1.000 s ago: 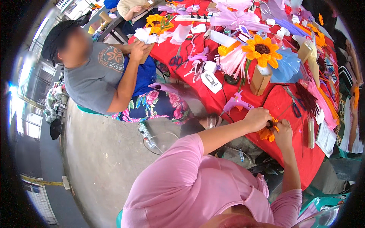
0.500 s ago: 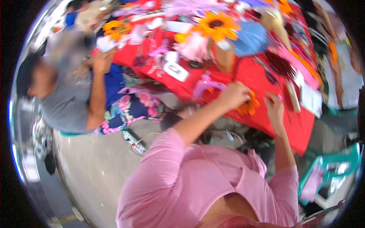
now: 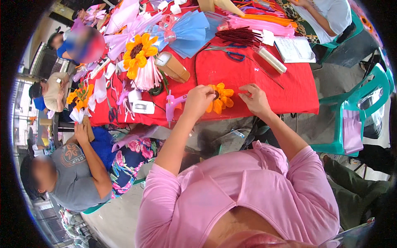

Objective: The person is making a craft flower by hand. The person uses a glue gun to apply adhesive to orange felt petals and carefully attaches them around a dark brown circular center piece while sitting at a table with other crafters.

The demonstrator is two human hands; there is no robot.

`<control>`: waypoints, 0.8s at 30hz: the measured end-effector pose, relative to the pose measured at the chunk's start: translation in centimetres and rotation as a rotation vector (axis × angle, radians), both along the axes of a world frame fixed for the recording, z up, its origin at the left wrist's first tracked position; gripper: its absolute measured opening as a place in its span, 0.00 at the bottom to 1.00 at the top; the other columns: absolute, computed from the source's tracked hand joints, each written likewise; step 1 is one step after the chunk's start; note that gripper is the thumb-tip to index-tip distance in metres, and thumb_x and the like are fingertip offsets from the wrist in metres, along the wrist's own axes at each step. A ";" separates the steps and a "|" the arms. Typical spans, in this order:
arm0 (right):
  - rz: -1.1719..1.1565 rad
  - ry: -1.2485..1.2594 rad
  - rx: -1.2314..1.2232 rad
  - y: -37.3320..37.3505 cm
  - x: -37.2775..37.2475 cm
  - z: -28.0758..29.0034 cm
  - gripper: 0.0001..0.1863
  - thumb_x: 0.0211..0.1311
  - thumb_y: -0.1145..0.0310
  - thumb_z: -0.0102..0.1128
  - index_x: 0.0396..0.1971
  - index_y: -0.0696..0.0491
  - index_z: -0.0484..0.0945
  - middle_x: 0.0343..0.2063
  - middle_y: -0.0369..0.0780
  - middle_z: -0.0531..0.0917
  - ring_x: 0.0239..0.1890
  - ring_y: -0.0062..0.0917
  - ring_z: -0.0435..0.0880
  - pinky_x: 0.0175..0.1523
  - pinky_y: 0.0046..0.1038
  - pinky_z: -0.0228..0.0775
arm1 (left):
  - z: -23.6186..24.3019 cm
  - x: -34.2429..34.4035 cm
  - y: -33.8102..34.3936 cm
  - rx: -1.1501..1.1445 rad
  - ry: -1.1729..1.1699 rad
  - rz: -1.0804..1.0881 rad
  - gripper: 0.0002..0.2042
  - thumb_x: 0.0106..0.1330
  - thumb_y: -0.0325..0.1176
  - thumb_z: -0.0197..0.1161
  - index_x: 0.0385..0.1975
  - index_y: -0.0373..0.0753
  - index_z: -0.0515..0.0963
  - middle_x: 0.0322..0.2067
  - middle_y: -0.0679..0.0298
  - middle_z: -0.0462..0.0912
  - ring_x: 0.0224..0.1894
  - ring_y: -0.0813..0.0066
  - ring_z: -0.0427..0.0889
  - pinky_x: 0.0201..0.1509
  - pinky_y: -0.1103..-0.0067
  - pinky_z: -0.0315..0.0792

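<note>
My left hand pinches the orange felt flower near its dark centre, above the red tablecloth. To the flower's right, my right hand has its fingertips drawn together; anything between them is too small to make out. A pink glue gun stands just left of my left hand. Beyond lie blue-handled scissors, a long thin dark rod and a clear pack of sticks.
Behind are a large sunflower, a cardboard box, blue wrapping, pipe cleaners and a notebook. A co-worker sits at left, another person at upper right. A teal chair stands at right.
The view has swung right. My right hand has moved away from the flower toward the right, while my left hand has stayed on it.
</note>
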State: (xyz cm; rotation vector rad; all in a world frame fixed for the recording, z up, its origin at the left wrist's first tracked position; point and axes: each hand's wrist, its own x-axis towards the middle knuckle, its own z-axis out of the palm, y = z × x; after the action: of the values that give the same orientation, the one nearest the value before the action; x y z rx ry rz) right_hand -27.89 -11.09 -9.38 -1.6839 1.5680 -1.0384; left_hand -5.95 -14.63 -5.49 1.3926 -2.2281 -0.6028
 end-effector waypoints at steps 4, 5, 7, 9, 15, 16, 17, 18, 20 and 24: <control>-0.056 -0.057 0.131 0.4 -0.1 -1.5 0.13 0.51 0.69 0.59 0.37 0.58 0.77 0.35 0.46 0.78 0.29 0.29 0.79 0.36 0.27 0.71 | -0.4 -0.2 0.4 -0.055 -0.030 0.011 0.07 0.50 0.31 0.62 0.24 0.34 0.78 0.28 0.58 0.80 0.32 0.63 0.79 0.39 0.73 0.72; -0.057 -0.062 0.131 0.3 0.0 -2.0 0.13 0.51 0.69 0.59 0.37 0.58 0.77 0.35 0.46 0.78 0.29 0.29 0.79 0.36 0.27 0.71 | -0.5 -0.3 0.4 -0.058 -0.036 0.018 0.07 0.50 0.31 0.62 0.24 0.33 0.78 0.28 0.58 0.80 0.33 0.63 0.79 0.40 0.73 0.72; -0.041 -0.575 0.425 0.2 0.3 -2.2 0.17 0.57 0.68 0.55 0.44 0.63 0.72 0.40 0.44 0.77 0.37 0.24 0.78 0.39 0.23 0.70 | -1.0 -0.2 0.4 -0.086 -0.019 0.008 0.06 0.50 0.30 0.61 0.24 0.35 0.78 0.26 0.58 0.79 0.32 0.62 0.78 0.39 0.72 0.71; -0.049 -0.677 0.480 0.1 0.7 -1.6 0.19 0.57 0.68 0.54 0.46 0.63 0.70 0.40 0.44 0.77 0.37 0.25 0.78 0.40 0.23 0.70 | -1.5 0.1 0.4 -0.113 0.000 0.001 0.05 0.49 0.29 0.61 0.24 0.36 0.77 0.24 0.58 0.78 0.31 0.61 0.77 0.38 0.71 0.71; -0.069 -0.818 0.571 -0.6 1.7 -1.2 0.23 0.59 0.66 0.52 0.51 0.63 0.64 0.41 0.42 0.76 0.37 0.25 0.77 0.40 0.25 0.70 | -0.7 0.3 -0.2 0.017 0.049 0.084 0.07 0.50 0.30 0.62 0.26 0.33 0.79 0.29 0.58 0.81 0.31 0.65 0.80 0.38 0.75 0.72; -0.061 -0.818 0.599 -0.7 1.8 -1.0 0.23 0.59 0.65 0.52 0.52 0.63 0.64 0.41 0.42 0.75 0.37 0.25 0.76 0.39 0.25 0.70 | -0.5 0.5 -0.3 0.022 0.062 0.081 0.07 0.49 0.30 0.62 0.26 0.33 0.79 0.29 0.57 0.81 0.31 0.65 0.80 0.38 0.75 0.72; -0.058 -0.817 0.597 -0.8 1.9 -1.0 0.23 0.59 0.65 0.52 0.52 0.63 0.64 0.41 0.42 0.75 0.37 0.25 0.76 0.39 0.25 0.70 | -0.4 0.6 -0.4 0.026 0.075 0.078 0.07 0.49 0.30 0.63 0.26 0.33 0.79 0.29 0.57 0.81 0.31 0.65 0.80 0.37 0.76 0.72; -0.032 -0.795 0.603 -0.9 2.0 -1.1 0.23 0.59 0.65 0.52 0.51 0.62 0.64 0.40 0.41 0.76 0.36 0.24 0.76 0.39 0.25 0.69 | -0.4 0.6 -0.4 0.023 0.075 0.079 0.07 0.49 0.30 0.63 0.26 0.33 0.79 0.29 0.57 0.81 0.31 0.65 0.80 0.37 0.76 0.72; -0.003 -0.772 0.607 -1.0 2.3 -0.8 0.23 0.59 0.65 0.52 0.51 0.62 0.64 0.40 0.41 0.76 0.36 0.24 0.77 0.38 0.25 0.69 | -0.7 0.5 -0.4 0.046 0.053 0.099 0.07 0.49 0.30 0.63 0.25 0.34 0.79 0.28 0.57 0.81 0.32 0.65 0.80 0.38 0.76 0.72; -0.044 -0.816 0.615 -1.4 2.6 -0.4 0.22 0.55 0.67 0.53 0.48 0.62 0.67 0.34 0.40 0.77 0.30 0.24 0.77 0.33 0.24 0.68 | -0.9 0.4 -0.5 0.004 0.040 0.079 0.07 0.49 0.30 0.62 0.25 0.34 0.79 0.27 0.57 0.80 0.32 0.64 0.80 0.39 0.75 0.72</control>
State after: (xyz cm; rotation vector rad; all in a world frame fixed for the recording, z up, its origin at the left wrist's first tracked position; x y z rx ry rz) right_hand -25.25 -12.45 -9.82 -0.6734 1.1831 -0.9496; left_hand -5.52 -15.18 -6.41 1.4503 -2.1317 -0.6033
